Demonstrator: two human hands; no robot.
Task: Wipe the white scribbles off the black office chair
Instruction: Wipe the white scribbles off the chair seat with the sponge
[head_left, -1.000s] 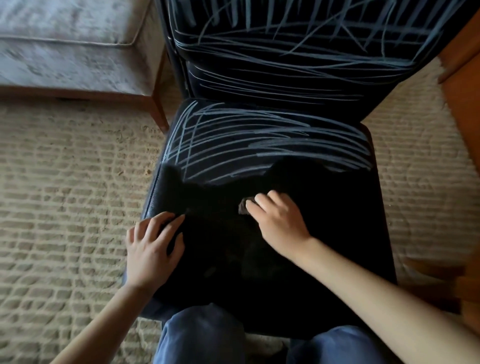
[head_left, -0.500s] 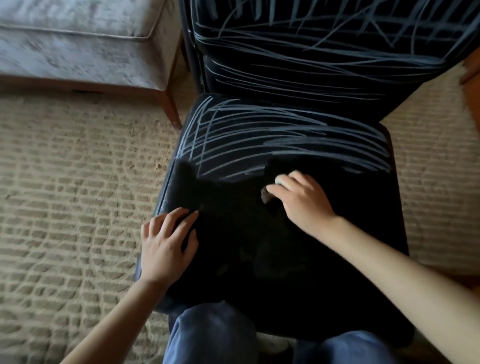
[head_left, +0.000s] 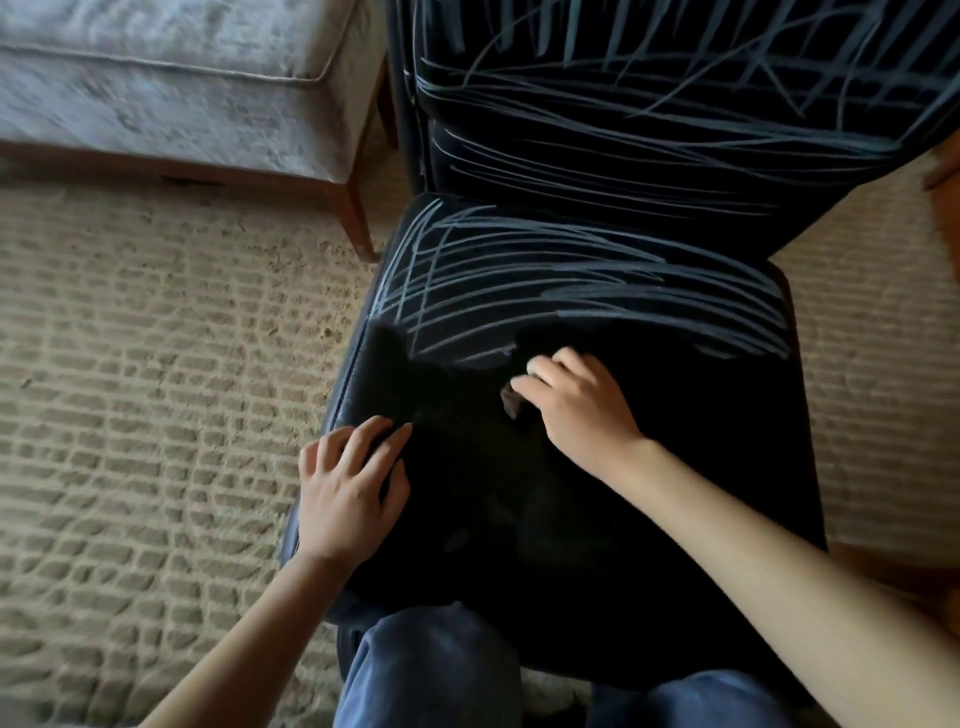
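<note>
Chair: the black office chair (head_left: 649, 493) stands on a beige rug (head_left: 156, 415), just beside a grey upholstered bench (head_left: 182, 78).
Scribbles: white scribbles (head_left: 571, 291) cover the backrest and the rear half of the seat; the front half is plain black.
Left hand: the left hand (head_left: 348, 488) rests on the seat's front-left edge, fingers spread.
Right hand: the right hand (head_left: 576, 410) has its fingers curled over a small dark pad (head_left: 511, 406), mid-seat at the scribbles' near edge.

Black office chair (head_left: 675, 493), white scribbles (head_left: 597, 291) across backrest and rear seat, front of seat wiped clean
</note>
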